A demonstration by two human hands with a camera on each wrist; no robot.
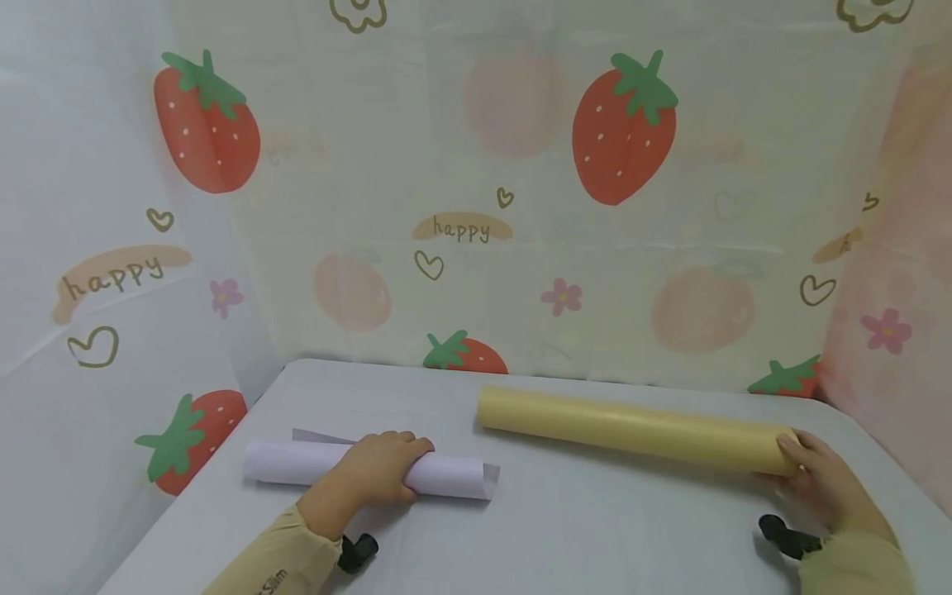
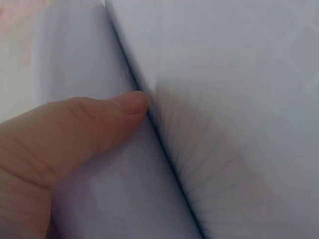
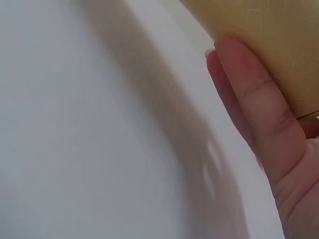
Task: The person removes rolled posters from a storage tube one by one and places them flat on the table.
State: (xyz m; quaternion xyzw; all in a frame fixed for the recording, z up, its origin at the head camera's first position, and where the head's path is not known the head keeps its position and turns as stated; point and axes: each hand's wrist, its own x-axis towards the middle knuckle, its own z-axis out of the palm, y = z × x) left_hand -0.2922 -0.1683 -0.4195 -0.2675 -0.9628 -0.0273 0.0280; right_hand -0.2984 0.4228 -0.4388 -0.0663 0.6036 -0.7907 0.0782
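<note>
Left hand (image 1: 379, 471): lies over the middle of the white paper roll (image 1: 446, 477), fingers curled across its top and far side, thumb on the near side. In the left wrist view the thumb (image 2: 94, 124) presses flat against the white paper roll (image 2: 99, 189) where it meets the table. Hand clamped on the roll.

Right hand (image 1: 821, 483): at the right end of the yellow paper roll (image 1: 632, 430), fingers wrapped up round the end from the near side. In the right wrist view a finger (image 3: 259, 109) lies along the yellow paper roll (image 3: 279, 45), touching it. Hand closed on the roll's end.

The two hands are well apart, one on each roll.

White paper roll: on the near left part of the table (image 1: 595, 537), lying left to right, slightly tilted. A loose corner of the sheet sticks out on its far side near the left end; the right end shows the open spiral of the paper.

Yellow paper roll: longer and thicker, lying on the table farther back and to the right, its left end near the table's middle, its right end in the right hand. The two rolls do not touch.

Sleeves (image 1: 275, 562): pale yellow, on both forearms; a black wrist mount (image 1: 359, 552) shows beside each.

Table: pale grey-white, rounded corners.

Backdrop (image 1: 476, 207): light cloth on the left, far and right sides, printed with strawberries, peaches, small flowers, hearts and the word "happy".
</note>
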